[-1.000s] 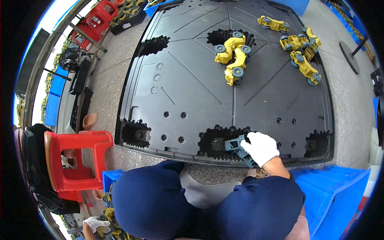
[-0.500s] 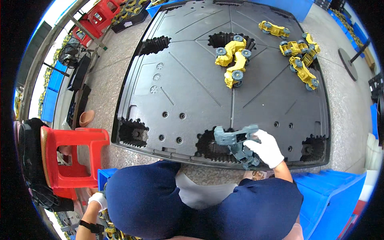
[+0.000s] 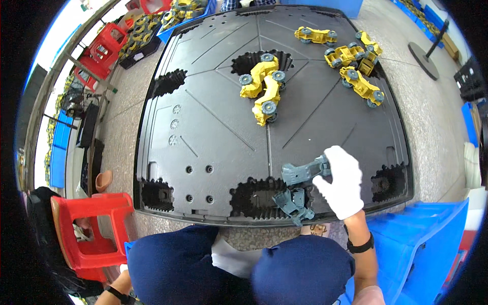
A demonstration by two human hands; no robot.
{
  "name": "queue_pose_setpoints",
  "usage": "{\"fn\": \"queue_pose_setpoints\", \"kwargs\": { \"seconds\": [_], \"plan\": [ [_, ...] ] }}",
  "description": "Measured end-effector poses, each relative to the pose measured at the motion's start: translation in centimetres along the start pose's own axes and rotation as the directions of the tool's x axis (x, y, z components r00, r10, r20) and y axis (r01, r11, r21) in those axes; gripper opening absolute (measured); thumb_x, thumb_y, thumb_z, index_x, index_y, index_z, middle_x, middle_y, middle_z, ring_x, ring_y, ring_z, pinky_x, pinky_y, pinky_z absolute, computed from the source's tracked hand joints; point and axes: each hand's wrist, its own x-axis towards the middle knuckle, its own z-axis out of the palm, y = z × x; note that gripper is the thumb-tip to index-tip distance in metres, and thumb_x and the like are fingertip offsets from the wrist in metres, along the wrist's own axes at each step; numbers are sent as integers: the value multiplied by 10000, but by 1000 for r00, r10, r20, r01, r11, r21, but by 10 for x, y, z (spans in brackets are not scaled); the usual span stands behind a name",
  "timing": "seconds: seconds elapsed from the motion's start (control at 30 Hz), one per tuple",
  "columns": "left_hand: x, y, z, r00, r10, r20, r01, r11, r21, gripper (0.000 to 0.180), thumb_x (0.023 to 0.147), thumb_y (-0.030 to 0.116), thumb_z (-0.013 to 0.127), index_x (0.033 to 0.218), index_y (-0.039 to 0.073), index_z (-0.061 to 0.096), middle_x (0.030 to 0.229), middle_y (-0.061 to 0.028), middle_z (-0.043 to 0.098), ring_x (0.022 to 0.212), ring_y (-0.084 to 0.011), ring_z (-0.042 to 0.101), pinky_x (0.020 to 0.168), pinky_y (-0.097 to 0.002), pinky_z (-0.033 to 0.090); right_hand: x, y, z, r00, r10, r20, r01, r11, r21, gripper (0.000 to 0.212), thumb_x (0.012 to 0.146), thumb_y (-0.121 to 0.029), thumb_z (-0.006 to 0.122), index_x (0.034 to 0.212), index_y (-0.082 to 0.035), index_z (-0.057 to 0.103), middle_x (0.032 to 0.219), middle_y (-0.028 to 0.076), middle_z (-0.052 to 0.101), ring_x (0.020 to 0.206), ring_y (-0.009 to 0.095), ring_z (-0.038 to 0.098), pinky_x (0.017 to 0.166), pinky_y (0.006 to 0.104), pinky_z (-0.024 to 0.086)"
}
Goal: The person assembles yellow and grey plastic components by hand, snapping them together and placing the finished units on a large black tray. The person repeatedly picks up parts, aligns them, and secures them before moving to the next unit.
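My right hand [image 3: 343,180], in a white glove, is closed around one end of a grey-blue plastic toy vehicle chassis [image 3: 299,174], just above the near side of a black plastic platform [image 3: 229,152]. Below it a second grey-blue toy part [image 3: 294,206] lies at the platform's near edge, beside a toothed opening. At the lower left, only a sliver of my gloved left hand [image 3: 123,268] shows beside my knee; its fingers are hidden. Two yellow toy vehicles with grey wheels, one upper [image 3: 258,77] and one lower [image 3: 268,101], lie touching near the platform's middle.
More yellow toy vehicles [image 3: 362,86] lie at the far right of the platform. A blue bin [image 3: 427,249] stands by my right leg, a red stool [image 3: 94,229] at my left. A crate of yellow parts [image 3: 185,15] is far left; a person's sleeves [image 3: 249,4] show beyond the far edge.
My right hand has shifted with the chassis, and the second grey part now lies apart from it. My left hand has dropped almost behind my knee. The whole view has shifted.
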Motion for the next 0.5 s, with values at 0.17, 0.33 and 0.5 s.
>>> {"fn": "queue_pose_setpoints", "kwargs": {
  "seconds": [0.17, 0.33, 0.5],
  "plan": [
    [-24, 7, -63, 999, 25, -35, -24, 1000, 7, 399, 851, 401, 593, 1061, 90, 727, 1110, -119, 711, 1021, -304, 678, 833, -414, 540, 5, -7, 33, 948, -236, 214, 240, 971, 6, 663, 698, -190, 759, 1320, -104, 547, 1250, 144, 598, 1231, 323, 516, 1037, 493, 355],
    [-82, 30, -154, 991, 98, -90, -97, 995, 15, 384, 849, 408, 603, 1021, 91, 734, 1070, -140, 716, 958, -330, 692, 806, -431, 556, 12, -1, 45, 944, -187, 272, 182, 982, 43, 609, 669, -159, 764, 1251, -107, 591, 1044, 105, 635, 1051, 313, 577, 964, 465, 401],
    [-132, 64, -296, 797, 304, -523, -411, 906, -100, 389, 846, 412, 632, 929, 42, 714, 976, -214, 696, 850, -399, 686, 741, -481, 557, 14, 0, 39, 988, 72, 135, -95, 980, 174, 521, 685, -202, 806, 1148, -56, 618, 932, 123, 647, 913, 297, 650, 826, 397, 501]
  ]
}}
